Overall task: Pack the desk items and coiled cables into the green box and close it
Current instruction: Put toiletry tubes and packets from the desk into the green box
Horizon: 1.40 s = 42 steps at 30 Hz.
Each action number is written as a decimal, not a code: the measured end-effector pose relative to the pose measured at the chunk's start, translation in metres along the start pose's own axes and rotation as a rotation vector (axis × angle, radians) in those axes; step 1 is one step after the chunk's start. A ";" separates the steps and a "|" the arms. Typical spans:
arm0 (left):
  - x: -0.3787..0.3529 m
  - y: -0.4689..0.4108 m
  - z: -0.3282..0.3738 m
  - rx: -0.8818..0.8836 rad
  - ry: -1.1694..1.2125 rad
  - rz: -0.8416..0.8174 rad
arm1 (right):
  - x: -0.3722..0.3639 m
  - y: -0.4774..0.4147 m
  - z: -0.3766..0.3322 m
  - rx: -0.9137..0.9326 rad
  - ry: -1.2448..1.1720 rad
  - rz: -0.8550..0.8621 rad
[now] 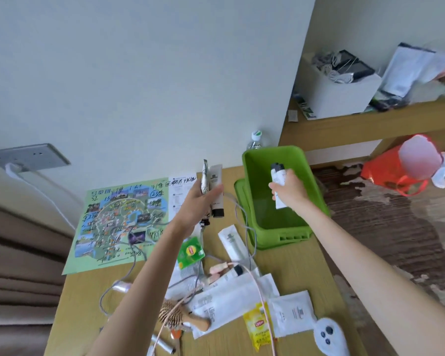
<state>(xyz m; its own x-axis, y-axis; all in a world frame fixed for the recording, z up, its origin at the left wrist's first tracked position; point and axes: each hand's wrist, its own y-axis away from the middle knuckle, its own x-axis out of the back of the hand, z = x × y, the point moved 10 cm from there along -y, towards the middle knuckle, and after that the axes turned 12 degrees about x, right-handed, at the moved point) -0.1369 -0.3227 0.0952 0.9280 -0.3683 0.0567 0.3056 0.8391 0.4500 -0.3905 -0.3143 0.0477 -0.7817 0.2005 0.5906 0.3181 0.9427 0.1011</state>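
The green box [303, 163] stands open on the desk, resting on its green lid [239, 201]. My right hand [289, 191] is over the box's inside, shut on a white tube with a black cap [278, 176]. My left hand [201, 204] is raised left of the box, shut on two tubes [215, 181], one white with a black cap and one thin and patterned. A grey cable [247, 222] runs loose past the box's front left. More white tubes [231, 242], a pink cable [257, 291], tea sachets [258, 327] and white packets [290, 312] lie on the desk.
A hand-drawn map sheet [118, 222] lies at the left. A hairbrush [180, 317] and a white remote [329, 335] sit near the front edge. A water bottle [254, 140] stands behind the box. A red bag [396, 170] lies on the carpet at right. A shelf [370, 124] holds a white box.
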 end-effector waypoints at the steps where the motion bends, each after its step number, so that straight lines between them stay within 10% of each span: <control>1: -0.001 -0.009 -0.001 0.015 -0.009 0.005 | -0.010 -0.007 0.011 -0.044 0.069 -0.071; 14: -0.027 -0.059 -0.026 0.100 -0.022 -0.022 | -0.062 -0.020 0.065 -0.124 0.660 -0.488; 23: -0.097 -0.085 0.006 0.041 -0.161 -0.050 | 0.066 0.016 -0.018 0.447 0.644 0.234; 32: -0.176 -0.129 -0.049 0.217 -0.898 0.061 | 0.058 0.040 0.063 0.238 0.279 0.137; 42: -0.188 -0.146 -0.089 0.384 -0.932 -0.016 | 0.060 0.042 0.069 0.237 0.277 0.190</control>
<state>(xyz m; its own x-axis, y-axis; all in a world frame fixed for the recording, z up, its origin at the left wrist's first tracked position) -0.3375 -0.3403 -0.0604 0.3369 -0.6826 0.6485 0.0748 0.7060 0.7042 -0.4612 -0.2447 0.0325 -0.5369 0.3281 0.7772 0.2855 0.9376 -0.1986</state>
